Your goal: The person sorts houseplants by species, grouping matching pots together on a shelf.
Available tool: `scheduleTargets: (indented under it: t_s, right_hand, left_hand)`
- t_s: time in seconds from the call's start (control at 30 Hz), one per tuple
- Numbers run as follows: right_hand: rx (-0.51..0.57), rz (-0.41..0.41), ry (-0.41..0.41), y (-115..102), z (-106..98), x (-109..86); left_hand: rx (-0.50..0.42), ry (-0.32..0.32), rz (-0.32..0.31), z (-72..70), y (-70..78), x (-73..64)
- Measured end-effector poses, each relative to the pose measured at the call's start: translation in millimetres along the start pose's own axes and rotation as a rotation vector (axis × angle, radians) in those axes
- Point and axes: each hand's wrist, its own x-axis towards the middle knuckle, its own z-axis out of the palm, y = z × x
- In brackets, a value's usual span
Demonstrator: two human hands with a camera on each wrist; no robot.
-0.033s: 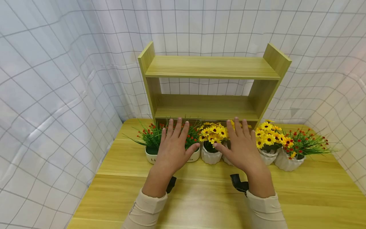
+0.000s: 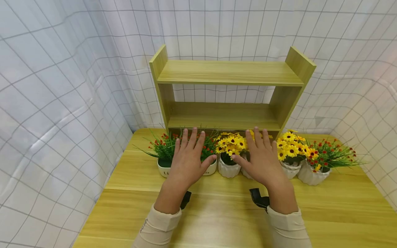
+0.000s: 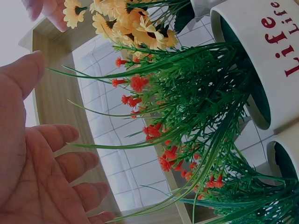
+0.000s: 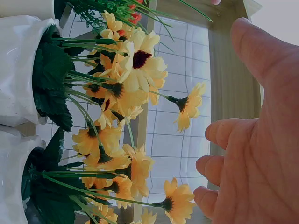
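Note:
My left hand (image 2: 188, 165) is held palm down with spread fingers over a white oval planter (image 2: 210, 170) of grass and small red flowers (image 3: 138, 84). In the left wrist view the palm hovers above the leaf tips and holds nothing; lettering shows on the planter. My right hand (image 2: 263, 162) is likewise spread, over the yellow daisies in white pots. One potted daisy (image 2: 231, 146) stands between the hands, and another (image 2: 289, 151) is to the right of the right hand. The right hand partly hides a pot beneath it. In the right wrist view, yellow blooms (image 4: 140, 60) sit just below that palm.
A two-tier wooden shelf (image 2: 229, 73) stands behind the row of plants, against a white gridded curtain (image 2: 223, 24). At the far right is a white pot (image 2: 314, 174) with red flowers and long grass. Everything rests on a wooden table (image 2: 217, 220).

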Motion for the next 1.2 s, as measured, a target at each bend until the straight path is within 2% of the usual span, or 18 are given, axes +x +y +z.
scheduleTargets:
  t_s: [0.17, 0.47, 0.67, 0.9, 1.03, 1.2]
  right_hand:
    - [0.006, 0.0, -0.007, -0.9, -0.2, -0.8]
    - [0.025, -0.004, 0.007, -0.5, -1.3, -2.5]
    - [0.042, -0.022, 0.001, -0.9, -2.5, -4.8]
    - [0.082, -0.031, 0.008, 0.4, -0.6, -9.9]
    - [0.095, -0.031, 0.023, 4.3, 1.5, -13.9]
    - [0.104, -0.042, 0.046, 10.2, 1.3, -19.7]
  left_hand:
    - [0.002, 0.003, 0.003, -1.6, 0.0, -0.9]
    - [-0.084, -0.083, 0.043, -11.8, -1.3, -1.8]
    - [-0.112, -0.078, 0.082, -17.5, -3.4, -3.1]
    - [-0.09, -0.072, 0.123, -24.2, -7.2, -3.1]
    - [-0.063, -0.054, 0.135, -32.2, -13.1, -0.5]
    - [-0.079, -0.028, 0.141, -45.9, -25.0, 2.9]
